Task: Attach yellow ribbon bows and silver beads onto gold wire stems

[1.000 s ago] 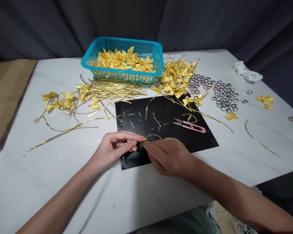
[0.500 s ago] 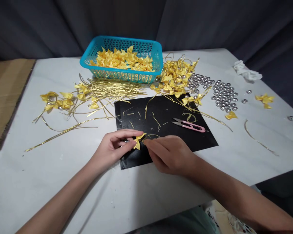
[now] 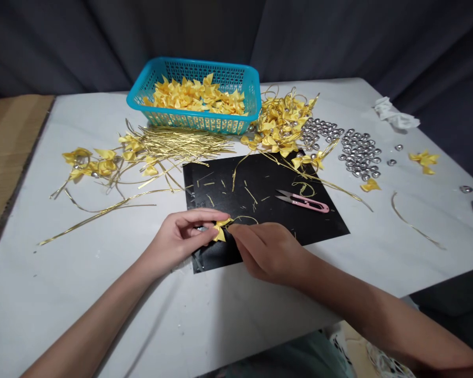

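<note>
Over the near left part of a black mat (image 3: 315,226), my left hand (image 3: 183,231) pinches a yellow ribbon bow (image 3: 219,233) between thumb and fingers. A silvery bit shows behind its thumb, too small to name. My right hand (image 3: 270,249) is closed on a thin gold cord (image 3: 246,217) close beside the bow. That cord arcs up above the right fingertips; its ends are hidden by the fingers. Pink-handled thread snips (image 3: 309,203) lie on the mat beyond my right hand, among short gold cord scraps (image 3: 251,195).
A blue basket (image 3: 193,114) of yellow bows stands at the back, with gold cords (image 3: 181,144) before it. Finished-looking corded bows (image 3: 281,123) are heaped to its right, beside silver beads (image 3: 358,152). More bows (image 3: 90,164) lie left. A crumpled white tissue (image 3: 396,114) sits far right.
The whole view has shifted slightly, so things on the table sit a little further left. Both hands keep nearly the same pose, still on the bow and the cord.
</note>
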{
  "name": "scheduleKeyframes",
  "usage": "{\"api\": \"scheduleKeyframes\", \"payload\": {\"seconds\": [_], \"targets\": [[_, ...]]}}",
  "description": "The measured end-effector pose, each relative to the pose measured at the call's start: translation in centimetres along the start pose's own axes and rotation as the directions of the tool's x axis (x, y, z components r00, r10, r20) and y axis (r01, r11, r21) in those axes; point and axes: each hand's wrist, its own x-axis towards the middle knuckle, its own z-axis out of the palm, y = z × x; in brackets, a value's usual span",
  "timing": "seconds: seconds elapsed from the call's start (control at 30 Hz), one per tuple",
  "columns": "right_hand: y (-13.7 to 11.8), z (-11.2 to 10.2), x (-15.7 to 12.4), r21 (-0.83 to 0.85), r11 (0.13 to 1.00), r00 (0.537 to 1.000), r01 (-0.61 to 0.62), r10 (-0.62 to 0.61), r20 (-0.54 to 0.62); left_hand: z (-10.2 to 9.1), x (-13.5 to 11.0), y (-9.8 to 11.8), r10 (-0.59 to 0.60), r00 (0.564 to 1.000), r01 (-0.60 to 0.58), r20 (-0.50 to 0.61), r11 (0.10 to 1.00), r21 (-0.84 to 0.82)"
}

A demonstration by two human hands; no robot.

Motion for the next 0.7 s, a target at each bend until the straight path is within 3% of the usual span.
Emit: {"api": "scheduleKeyframes", "payload": {"seconds": [0.2,0.7], "targets": [[-0.4,0.4,0.0,-0.065,0.998,1.000,0.009,-0.009,-0.013,-0.1,-0.1,0.1,-0.006,1.000,0.006,0.007,0.998,0.069],[-0.9,1.5,0.0,-0.099,0.994,0.997,0.047,-0.052,-0.055,0.0,-0.1,0.1,0.005,1.000,-0.006,0.026,0.998,0.055]]}}
